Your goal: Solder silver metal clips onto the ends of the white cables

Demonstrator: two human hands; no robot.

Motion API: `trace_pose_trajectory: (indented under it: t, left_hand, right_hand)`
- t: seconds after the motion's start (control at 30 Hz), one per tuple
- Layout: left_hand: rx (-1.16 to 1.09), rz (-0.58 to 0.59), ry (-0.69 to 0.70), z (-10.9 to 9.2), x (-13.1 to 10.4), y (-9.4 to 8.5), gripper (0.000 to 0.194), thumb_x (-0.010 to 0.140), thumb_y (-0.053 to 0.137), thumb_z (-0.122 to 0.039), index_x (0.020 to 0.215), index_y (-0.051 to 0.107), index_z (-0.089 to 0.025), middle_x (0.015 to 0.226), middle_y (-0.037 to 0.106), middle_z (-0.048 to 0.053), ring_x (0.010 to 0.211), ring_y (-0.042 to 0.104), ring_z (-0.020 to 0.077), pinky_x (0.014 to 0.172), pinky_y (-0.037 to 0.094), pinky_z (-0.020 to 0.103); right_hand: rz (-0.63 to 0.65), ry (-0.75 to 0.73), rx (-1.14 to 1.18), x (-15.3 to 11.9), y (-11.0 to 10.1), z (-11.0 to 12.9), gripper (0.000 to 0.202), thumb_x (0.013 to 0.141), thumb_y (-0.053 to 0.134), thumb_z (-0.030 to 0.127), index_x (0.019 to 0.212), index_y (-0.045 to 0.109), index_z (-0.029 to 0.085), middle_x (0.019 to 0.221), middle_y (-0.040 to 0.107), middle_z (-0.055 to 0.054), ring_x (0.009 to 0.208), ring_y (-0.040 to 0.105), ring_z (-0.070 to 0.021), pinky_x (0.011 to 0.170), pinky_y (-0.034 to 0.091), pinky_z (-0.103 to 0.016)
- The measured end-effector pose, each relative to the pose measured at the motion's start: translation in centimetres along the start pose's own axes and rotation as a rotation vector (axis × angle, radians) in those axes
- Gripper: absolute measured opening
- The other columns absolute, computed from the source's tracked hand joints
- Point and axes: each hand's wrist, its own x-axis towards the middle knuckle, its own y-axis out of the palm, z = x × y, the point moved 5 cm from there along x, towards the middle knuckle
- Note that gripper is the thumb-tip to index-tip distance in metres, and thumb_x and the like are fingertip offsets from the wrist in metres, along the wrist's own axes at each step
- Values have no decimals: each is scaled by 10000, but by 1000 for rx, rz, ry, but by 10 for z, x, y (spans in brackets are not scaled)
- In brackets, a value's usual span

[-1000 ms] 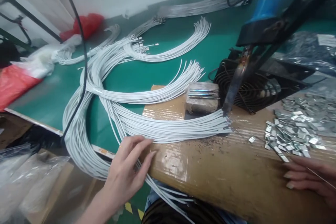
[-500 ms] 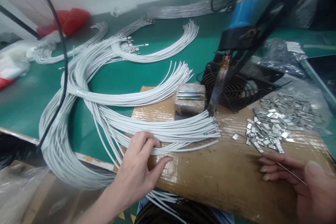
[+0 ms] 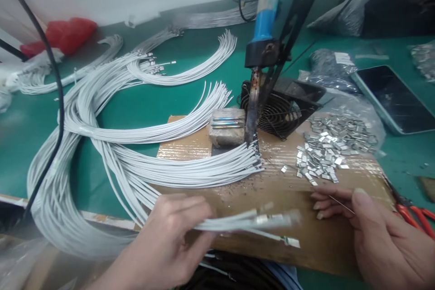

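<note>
My left hand (image 3: 175, 235) is closed around a few white wires (image 3: 234, 224), lifted off the cardboard; small metal terminals show at their right ends, some smeared by motion. Behind them a thick bundle of white wires (image 3: 207, 170) lies across the cardboard (image 3: 282, 235). My right hand (image 3: 377, 231), at the right, pinches a thin silvery wire (image 3: 340, 205) between thumb and fingers. Just beyond those fingertips lies a pile of small flat metal pieces (image 3: 322, 152). A blue-handled soldering iron (image 3: 268, 9) points down, its tip near the ends of the lying bundle.
A small block with metal rods (image 3: 227, 129) stands left of the iron tip. Behind the iron sits a black fan (image 3: 282, 113). A phone (image 3: 397, 97) and red-handled pliers (image 3: 413, 217) lie at right. More wire bundles (image 3: 190, 74) and a black cable (image 3: 56, 72) occupy the left.
My left hand has closed on a few wires and drawn them toward me, away from the bundle. The right hand keeps its thin wire. The view has shifted right.
</note>
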Motion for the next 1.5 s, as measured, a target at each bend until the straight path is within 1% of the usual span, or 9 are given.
trace_pose_trajectory:
  t: [0.13, 0.3, 0.43, 0.6, 0.7, 0.97, 1.23, 1.33, 1.5]
  left_hand:
    - [80, 36, 82, -6, 15, 23, 208, 979, 509, -105, 856, 641, -208, 718, 616, -10, 605, 576, 179, 565, 373, 334]
    - [85, -22, 61, 7, 27, 47, 191, 1065, 502, -203, 1158, 657, -141, 981, 655, 95, 856, 633, 266, 685, 426, 372]
    - [-71, -5, 8, 10, 27, 41, 226, 1083, 474, -177, 1242, 634, -193, 1002, 665, 57, 870, 637, 212, 736, 450, 327]
    - [-278, 42, -142, 11, 30, 30, 257, 1097, 485, -279, 939, 675, -209, 804, 645, -7, 742, 588, 158, 686, 426, 275]
    - [-359, 78, -212, 13, 31, 27, 319, 1085, 513, -352, 858, 676, -200, 755, 647, -18, 711, 575, 146, 650, 413, 256]
    - [-740, 86, -369, 16, 27, 20, 261, 964, 681, -411, 896, 782, -180, 776, 710, 22, 724, 584, 167, 655, 426, 259]
    - [-828, 85, -386, 21, 14, 26, 241, 967, 709, -419, 929, 813, -204, 657, 627, -27, 566, 413, 105, 526, 328, 231]
    - [-875, 145, -435, 23, 5, 33, 246, 932, 751, -423, 898, 815, -187, 669, 645, -13, 553, 446, 96, 512, 344, 217]
    - [-879, 190, -468, 22, -6, 39, 226, 883, 799, -374, 790, 800, -168, 620, 657, 2, 554, 571, 127, 577, 464, 250]
  right_hand:
    - [9, 49, 8, 0, 1, 3, 405, 972, 594, 636, 889, 840, 326, 899, 824, -25, 708, 730, -217, 684, 607, -346]
    - [14, 50, 24, 1, 3, 8, 446, 941, 619, 657, 886, 852, 280, 854, 815, -53, 681, 729, -224, 670, 615, -342]
    - [25, 45, 52, 2, 3, 8, 452, 958, 615, 638, 884, 853, 261, 853, 813, -56, 688, 735, -208, 647, 620, -295]
    - [22, 37, 148, 2, 4, 7, 464, 1005, 561, 611, 913, 843, 253, 839, 808, -65, 674, 738, -202, 609, 622, -283]
    - [-10, 25, 218, 1, 3, 7, 478, 1026, 514, 602, 898, 831, 268, 806, 799, -59, 643, 723, -215, 563, 618, -319]
    - [22, 67, 176, -2, 5, 4, 520, 992, 556, 652, 877, 849, 238, 906, 822, -79, 727, 746, -229, 694, 593, -347]
    - [25, 45, 186, -3, 6, 5, 508, 997, 564, 641, 895, 849, 234, 884, 820, -68, 715, 741, -213, 683, 599, -332]
    - [32, 25, 192, -2, 6, 6, 505, 994, 574, 640, 903, 851, 228, 879, 821, -67, 712, 740, -210, 673, 602, -329]
    - [30, 6, 187, -2, 6, 8, 498, 1002, 575, 622, 902, 845, 216, 887, 823, -72, 709, 739, -214, 670, 603, -344]
